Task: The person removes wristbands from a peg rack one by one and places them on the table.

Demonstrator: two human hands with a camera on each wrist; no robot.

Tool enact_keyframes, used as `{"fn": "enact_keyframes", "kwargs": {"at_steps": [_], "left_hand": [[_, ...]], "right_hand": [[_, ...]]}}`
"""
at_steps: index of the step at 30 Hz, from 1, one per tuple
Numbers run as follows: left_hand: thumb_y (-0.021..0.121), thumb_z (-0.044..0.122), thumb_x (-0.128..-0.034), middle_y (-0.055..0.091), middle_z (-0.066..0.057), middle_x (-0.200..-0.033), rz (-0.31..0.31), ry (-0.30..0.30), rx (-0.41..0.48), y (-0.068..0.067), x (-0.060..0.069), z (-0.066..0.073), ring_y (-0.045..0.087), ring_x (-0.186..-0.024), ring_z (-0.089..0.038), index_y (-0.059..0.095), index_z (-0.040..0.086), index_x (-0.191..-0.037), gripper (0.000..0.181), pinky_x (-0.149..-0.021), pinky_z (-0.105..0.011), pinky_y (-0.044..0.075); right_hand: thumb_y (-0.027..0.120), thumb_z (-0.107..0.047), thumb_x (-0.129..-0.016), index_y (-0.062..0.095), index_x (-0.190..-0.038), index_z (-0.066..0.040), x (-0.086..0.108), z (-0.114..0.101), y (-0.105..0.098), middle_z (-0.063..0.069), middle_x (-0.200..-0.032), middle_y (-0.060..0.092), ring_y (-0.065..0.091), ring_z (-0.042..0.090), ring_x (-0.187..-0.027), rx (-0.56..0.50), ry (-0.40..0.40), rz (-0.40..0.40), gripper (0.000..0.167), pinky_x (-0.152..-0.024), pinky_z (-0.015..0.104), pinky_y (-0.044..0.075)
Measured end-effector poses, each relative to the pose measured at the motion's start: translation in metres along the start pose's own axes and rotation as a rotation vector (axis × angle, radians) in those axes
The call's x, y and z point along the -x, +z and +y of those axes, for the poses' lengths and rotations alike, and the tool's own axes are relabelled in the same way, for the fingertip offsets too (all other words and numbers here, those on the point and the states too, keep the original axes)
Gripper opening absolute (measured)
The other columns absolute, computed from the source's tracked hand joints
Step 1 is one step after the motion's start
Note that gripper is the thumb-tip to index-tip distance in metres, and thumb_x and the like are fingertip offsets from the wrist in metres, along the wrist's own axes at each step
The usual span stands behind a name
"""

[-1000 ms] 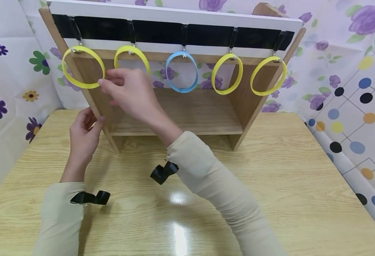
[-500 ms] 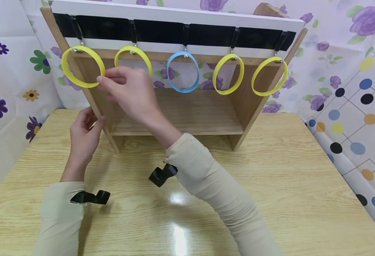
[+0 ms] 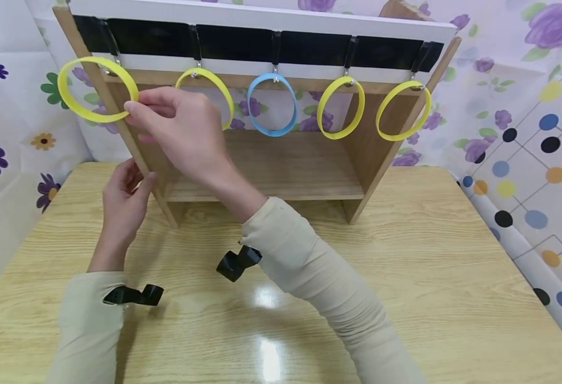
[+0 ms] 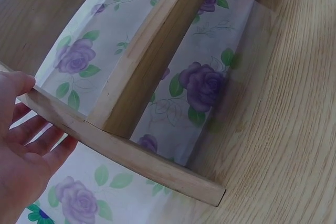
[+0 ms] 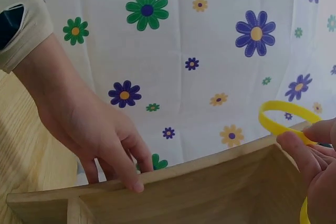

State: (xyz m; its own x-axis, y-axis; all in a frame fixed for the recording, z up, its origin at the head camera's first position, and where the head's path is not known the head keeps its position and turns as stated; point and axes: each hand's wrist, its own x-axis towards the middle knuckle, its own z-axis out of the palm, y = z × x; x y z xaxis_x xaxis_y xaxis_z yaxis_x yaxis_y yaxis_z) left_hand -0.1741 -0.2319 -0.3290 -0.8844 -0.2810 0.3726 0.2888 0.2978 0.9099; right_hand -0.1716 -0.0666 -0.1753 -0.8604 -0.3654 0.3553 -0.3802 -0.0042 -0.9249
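Note:
My right hand point(image 3: 182, 125) pinches the lower right edge of the leftmost yellow ring point(image 3: 94, 116) between thumb and fingers. Its top lies by a small metal hook point(image 3: 113, 68); whether the hook still bears it, I cannot tell. Lower down, my left hand point(image 3: 125, 205) grips the wooden rack's left side panel point(image 4: 131, 158), thumb on one face and fingers behind. Another yellow ring point(image 3: 230, 101) hangs partly behind my right hand. Further right hang a blue ring point(image 3: 274, 132) and two more yellow rings, the nearer point(image 3: 335, 135) and the end one point(image 3: 396, 137).
The wooden rack has a white rail with a black strip point(image 3: 235, 41) carrying the hooks, and a lower shelf point(image 3: 290, 165). It stands on a wood-grain table point(image 3: 406, 266). Flower-patterned sheets point(image 3: 17, 106) cover the walls, and a dotted sheet point(image 3: 526, 160) runs along the right.
My right hand has moved left and slightly up, taking the leftmost yellow ring with it. The second yellow ring shows more of its right side. My left hand keeps its hold on the panel.

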Motion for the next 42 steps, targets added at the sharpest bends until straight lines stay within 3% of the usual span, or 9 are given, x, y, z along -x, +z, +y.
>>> {"fn": "enact_keyframes", "kwargs": {"at_steps": [7, 12, 22, 28, 35, 42], "left_hand": [[0.056, 0.007, -0.0967, 0.055, -0.008, -0.128, 0.004, 0.029, 0.020, -0.001, 0.001, 0.000, 0.053, -0.119, -0.018, 0.050, 0.004, -0.137, 0.041, -0.098, -0.032, 0.044], [0.056, 0.006, -0.0967, 0.055, -0.006, -0.126, -0.010, 0.049, 0.026, -0.002, 0.001, -0.002, 0.052, -0.119, -0.019, 0.050, 0.004, -0.137, 0.041, -0.098, -0.032, 0.044], [0.056, 0.008, -0.0967, 0.056, -0.002, -0.123, -0.001, 0.048, 0.001, -0.001, -0.001, -0.003, 0.053, -0.114, -0.014, 0.050, 0.003, -0.137, 0.041, -0.095, -0.027, 0.046], [0.060, 0.013, -0.0958, 0.055, -0.005, -0.126, -0.002, 0.036, -0.015, -0.002, -0.001, -0.003, 0.053, -0.115, -0.015, 0.052, 0.005, -0.135, 0.040, -0.095, -0.028, 0.046], [0.061, 0.007, -0.0946, 0.058, -0.007, -0.123, 0.002, 0.028, 0.034, -0.002, 0.000, -0.005, 0.054, -0.115, -0.017, 0.053, 0.006, -0.134, 0.040, -0.095, -0.024, 0.045], [0.058, 0.004, -0.0951, 0.059, -0.001, -0.115, 0.001, 0.079, 0.026, -0.002, 0.000, -0.004, 0.056, -0.109, -0.014, 0.052, -0.001, -0.132, 0.038, -0.090, -0.023, 0.047]], "right_hand": [[0.065, -0.008, -0.092, 0.066, -0.112, 0.004, 0.004, -0.006, -0.002, 0.006, -0.101, 0.071, 0.066, -0.002, -0.078, -0.013, -0.041, 0.016, 0.023, -0.069, 0.018, 0.054], [0.065, -0.008, -0.093, 0.066, -0.112, 0.003, 0.013, -0.003, -0.008, 0.007, -0.102, 0.070, 0.065, 0.000, -0.082, 0.005, -0.077, -0.015, 0.022, -0.069, 0.018, 0.054], [0.065, -0.007, -0.093, 0.066, -0.112, 0.003, 0.039, 0.016, -0.015, 0.008, -0.102, 0.069, 0.065, 0.005, -0.086, -0.015, -0.050, -0.093, 0.022, -0.072, 0.022, 0.054], [0.067, -0.006, -0.091, 0.068, -0.108, 0.005, 0.049, 0.034, -0.013, 0.010, -0.095, 0.071, 0.067, 0.009, -0.075, -0.053, -0.052, -0.053, 0.021, -0.070, 0.024, 0.055], [0.066, -0.003, -0.090, 0.067, -0.108, 0.007, 0.060, 0.054, -0.018, 0.014, -0.099, 0.070, 0.068, 0.013, -0.080, -0.120, -0.037, -0.039, 0.020, -0.073, 0.032, 0.057], [0.066, -0.002, -0.090, 0.067, -0.107, 0.008, 0.076, 0.072, -0.030, 0.016, -0.094, 0.069, 0.068, 0.016, -0.080, -0.136, -0.023, 0.006, 0.019, -0.071, 0.033, 0.057]]}}
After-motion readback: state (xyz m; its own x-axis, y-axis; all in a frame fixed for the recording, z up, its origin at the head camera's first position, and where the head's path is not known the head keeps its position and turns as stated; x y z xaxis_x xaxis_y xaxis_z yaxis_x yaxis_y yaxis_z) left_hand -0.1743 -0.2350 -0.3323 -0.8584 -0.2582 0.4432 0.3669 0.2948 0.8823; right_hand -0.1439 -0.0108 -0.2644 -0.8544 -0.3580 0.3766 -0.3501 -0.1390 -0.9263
